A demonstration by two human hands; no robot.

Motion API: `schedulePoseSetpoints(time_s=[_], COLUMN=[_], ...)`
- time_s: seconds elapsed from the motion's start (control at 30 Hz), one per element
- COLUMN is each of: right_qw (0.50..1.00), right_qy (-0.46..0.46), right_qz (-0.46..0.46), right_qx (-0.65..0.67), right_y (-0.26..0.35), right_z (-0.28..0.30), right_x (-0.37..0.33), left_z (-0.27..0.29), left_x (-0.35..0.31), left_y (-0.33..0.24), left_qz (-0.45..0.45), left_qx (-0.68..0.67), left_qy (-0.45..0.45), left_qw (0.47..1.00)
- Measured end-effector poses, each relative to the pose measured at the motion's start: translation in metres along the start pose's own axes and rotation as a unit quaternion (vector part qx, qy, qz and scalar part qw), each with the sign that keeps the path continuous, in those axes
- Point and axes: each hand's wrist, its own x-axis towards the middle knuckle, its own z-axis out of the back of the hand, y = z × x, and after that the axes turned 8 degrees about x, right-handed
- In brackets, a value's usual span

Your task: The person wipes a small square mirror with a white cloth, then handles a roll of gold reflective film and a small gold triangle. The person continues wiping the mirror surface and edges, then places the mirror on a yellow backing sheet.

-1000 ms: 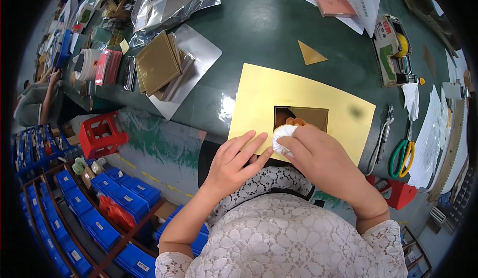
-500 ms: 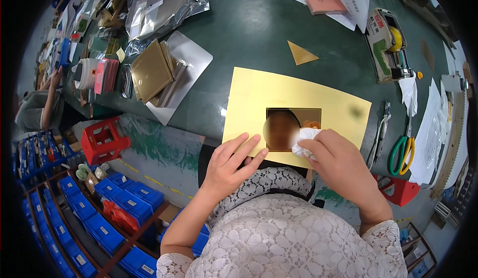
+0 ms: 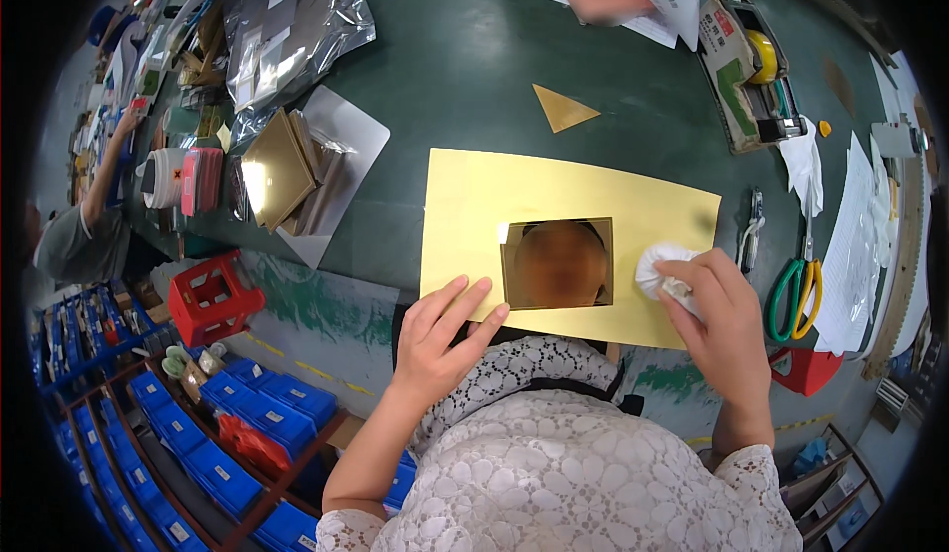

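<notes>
The left hand (image 3: 440,339) lies flat with its fingers spread and slightly apart, fingertips pressing on the near left corner of a large yellow sheet (image 3: 514,191) that lies on the dark green table (image 3: 474,68). It grips nothing; it only rests on the sheet. Just to the right of its fingertips, touching distance away, a square mirror plate (image 3: 557,262) lies on the sheet, reflective side up.

The right hand (image 3: 720,320) is closed around a small white cloth wad (image 3: 660,260), fingers curled over it, and holds it against the sheet just beside the mirror plate's right edge, off the plate itself. The wad sits at the hand's far left end, at its fingertips.

Right of the right hand, near the sheet's edge, lie green-handled scissors (image 3: 791,295), with a slim metal tool (image 3: 752,231) between them and the sheet. Beyond the hand, further across the table, stand a tape dispenser (image 3: 743,73) and a white crumpled tissue (image 3: 803,162). A small gold triangle (image 3: 561,109) lies beyond the sheet.

Left of and beyond the left hand, well apart, a stack of gold plates (image 3: 282,169) leans on a silver sheet, with silvery foil bags (image 3: 287,28) behind it. Nothing lies between either hand and the mirror plate.
</notes>
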Motion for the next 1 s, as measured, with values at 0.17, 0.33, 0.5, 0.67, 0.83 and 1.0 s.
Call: schedulePoseSetpoints(time_s=[0.17, 0.33, 0.5, 0.67, 0.83, 1.0], right_qw=[0.985, 0.927, 0.921, 0.932, 0.939, 0.939], right_qy=[-0.105, -0.204, -0.215, -0.224, -0.208, -0.218], right_qz=[-0.048, -0.106, -0.071, -0.023, -0.025, -0.018], right_qx=[0.129, 0.297, 0.315, 0.283, 0.273, 0.266], right_y=[-0.009, -0.019, -0.030, -0.037, -0.035, -0.034], right_z=[-0.020, -0.042, -0.047, -0.048, -0.043, -0.046], right_x=[-0.003, -0.005, -0.010, -0.012, -0.014, -0.012], left_z=[0.002, 0.007, 0.006, 0.007, 0.008, 0.011], left_x=[0.001, 0.001, 0.000, -0.001, -0.003, -0.002], left_y=[-0.001, -0.002, -0.005, -0.005, -0.003, -0.003], left_qz=[0.012, 0.017, 0.024, 0.027, 0.028, 0.027], left_qx=[-0.016, -0.007, -0.010, -0.009, 0.001, 0.001], left_qy=[0.007, 0.027, 0.027, 0.028, 0.029, 0.034], left_qw=[1.000, 0.999, 0.999, 0.999, 0.999, 0.999])
